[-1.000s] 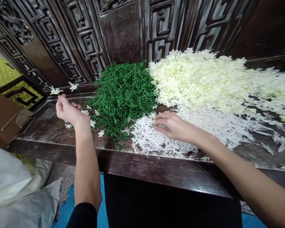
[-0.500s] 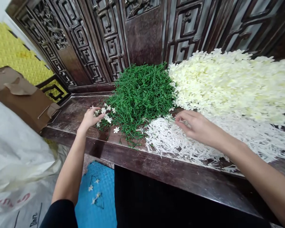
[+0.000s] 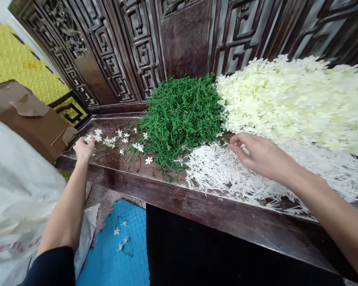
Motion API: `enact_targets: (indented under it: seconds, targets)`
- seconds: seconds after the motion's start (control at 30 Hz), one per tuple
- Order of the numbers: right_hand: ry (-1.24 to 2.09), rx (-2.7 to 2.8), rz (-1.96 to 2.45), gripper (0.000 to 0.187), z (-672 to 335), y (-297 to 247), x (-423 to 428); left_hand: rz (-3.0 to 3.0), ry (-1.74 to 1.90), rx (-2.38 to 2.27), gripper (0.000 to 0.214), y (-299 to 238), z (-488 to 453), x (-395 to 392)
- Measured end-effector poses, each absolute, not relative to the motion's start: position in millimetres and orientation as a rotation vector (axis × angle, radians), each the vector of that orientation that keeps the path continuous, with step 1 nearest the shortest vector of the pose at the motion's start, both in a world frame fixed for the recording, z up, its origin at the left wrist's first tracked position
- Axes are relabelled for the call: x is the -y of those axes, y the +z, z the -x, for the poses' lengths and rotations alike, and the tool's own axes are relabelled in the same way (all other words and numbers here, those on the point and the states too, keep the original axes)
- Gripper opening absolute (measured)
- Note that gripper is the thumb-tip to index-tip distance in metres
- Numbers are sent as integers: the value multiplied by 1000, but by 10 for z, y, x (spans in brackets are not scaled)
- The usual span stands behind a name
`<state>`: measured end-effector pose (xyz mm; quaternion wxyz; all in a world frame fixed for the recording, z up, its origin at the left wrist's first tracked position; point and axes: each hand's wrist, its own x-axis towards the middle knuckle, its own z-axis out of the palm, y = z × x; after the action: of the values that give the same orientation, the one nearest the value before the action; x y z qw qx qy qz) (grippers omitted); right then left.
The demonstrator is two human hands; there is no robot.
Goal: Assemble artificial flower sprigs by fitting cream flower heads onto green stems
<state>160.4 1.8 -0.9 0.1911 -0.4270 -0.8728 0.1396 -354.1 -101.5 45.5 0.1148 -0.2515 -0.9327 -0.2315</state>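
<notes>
Far left on the bench (image 3: pixel 111 159), the left hand (image 3: pixel 84 149) curled against loose flowers (image 3: pixel 108 142), its grip too hidden to tell. The right hand (image 3: pixel 252 153) pinched a thin stem (image 3: pixel 225 140) over the white strands (image 3: pixel 213 169), near the green heap (image 3: pixel 181 115); petals (image 3: pixel 286 99) lay piled behind.

tangled green stems (image 3: pixel 183 113), white flowers (image 3: pixel 109 142) beside

unclear red letters (image 3: pixel 6 247) on the white sack (image 3: pixel 20 174)
</notes>
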Motion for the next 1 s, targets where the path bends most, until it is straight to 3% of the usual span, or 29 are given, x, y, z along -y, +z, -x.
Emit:
enact_targets:
  seconds: [0.17,0.23,0.4,0.57,0.7,0.87,1.0]
  targets:
    - [463,2372,1292,27,-1591,24,7,633,-668,2854,90,457,3498,1124]
    - [444,2332,1283,27,-1590,25,8,736,-619,2816,100,518,3416,1144]
    - [355,2319,1210,31,-1596,1,7,1511,-422,2540,51,593,3097,1033]
    - [362,2386,1246,37,-1613,0,8,2402,-206,2311,46,333,2699,765]
    - [409,2378,1287,37,-1640,52,14,2168,-223,2353,26,309,2532,696]
    - [318,2360,1311,36,-1646,112,30,1623,-588,2258,32,627,2829,854]
    - [307,2337,1274,35,-1625,81,15,1267,-555,2437,41,767,3175,998]
